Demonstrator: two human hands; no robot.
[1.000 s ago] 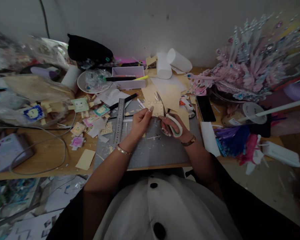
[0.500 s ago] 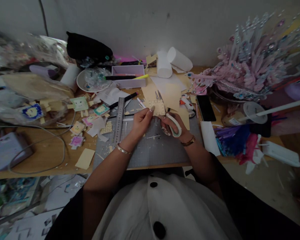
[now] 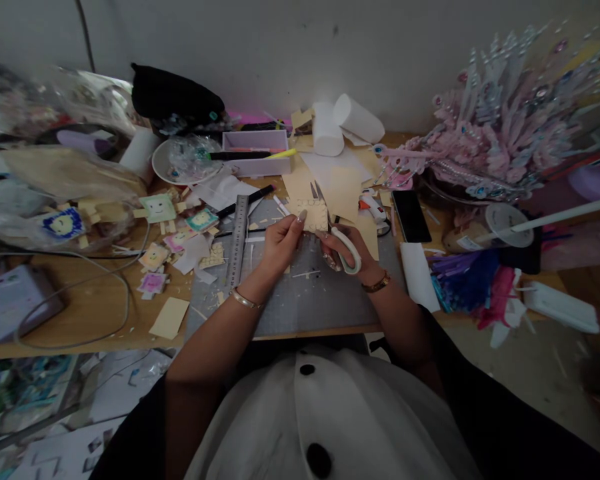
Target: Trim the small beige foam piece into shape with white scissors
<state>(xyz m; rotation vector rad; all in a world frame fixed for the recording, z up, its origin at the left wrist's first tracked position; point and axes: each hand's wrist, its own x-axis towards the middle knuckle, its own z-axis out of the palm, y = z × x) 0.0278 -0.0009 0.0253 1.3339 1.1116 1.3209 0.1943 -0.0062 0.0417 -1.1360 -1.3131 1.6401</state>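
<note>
Between thumb and fingers, my left hand (image 3: pixel 283 241) pinches the left edge of a small cream card (image 3: pixel 312 216) with drawn scalloped marks along its border. My right hand (image 3: pixel 347 253) has its fingers in the white handles of the scissors (image 3: pixel 353 252). The blades point away from me and their tips show just beyond the card's top edge; the card hides their middle part. Both hands are above the grey cutting mat (image 3: pixel 300 303), close together. Larger cream sheets (image 3: pixel 345 193) lie behind the card.
A metal ruler (image 3: pixel 237 240) lies left of my hands, near small painted paper figures (image 3: pixel 156 208). On the right are a black phone (image 3: pixel 412 216), a glue gun (image 3: pixel 374 208) and a lidded cup (image 3: pixel 505 225). A lilac box (image 3: pixel 255 164) stands behind.
The card has shifted very slightly left and turned a little in my left hand. My right hand keeps hold of the scissors, nearly in the same place.
</note>
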